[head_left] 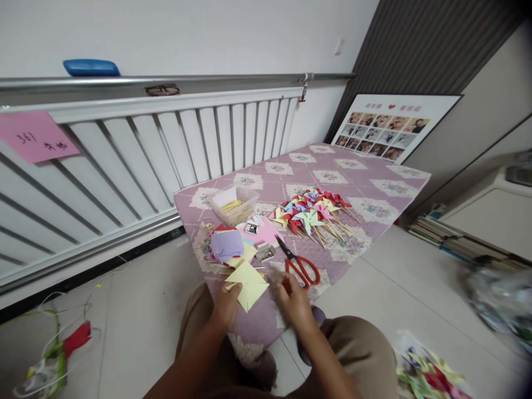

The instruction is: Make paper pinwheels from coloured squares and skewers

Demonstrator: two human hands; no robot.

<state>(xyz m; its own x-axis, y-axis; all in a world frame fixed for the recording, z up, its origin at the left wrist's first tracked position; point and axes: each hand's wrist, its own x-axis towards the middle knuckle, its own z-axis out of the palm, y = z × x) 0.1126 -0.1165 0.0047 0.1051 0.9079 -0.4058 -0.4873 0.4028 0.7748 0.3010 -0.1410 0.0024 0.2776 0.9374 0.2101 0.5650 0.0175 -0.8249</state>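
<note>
My left hand [226,306] pinches the lower left edge of a pale yellow paper square [248,284] and holds it just above the table's near end. My right hand [296,303] rests on the purple patterned tablecloth [366,183] right below the red-handled scissors [301,266], its fingers curled; whether they hold anything is hidden. A stack of coloured paper squares [228,244] lies just beyond the yellow sheet. Further back is a heap of finished paper pinwheels on sticks [311,213].
A clear plastic box with sticks [233,204] stands at the table's far left. A white radiator [145,149] runs along the wall, with a pink note [35,136] stuck on it. A framed photo collage [386,130] leans at the back right. Books [440,233] lie on the floor.
</note>
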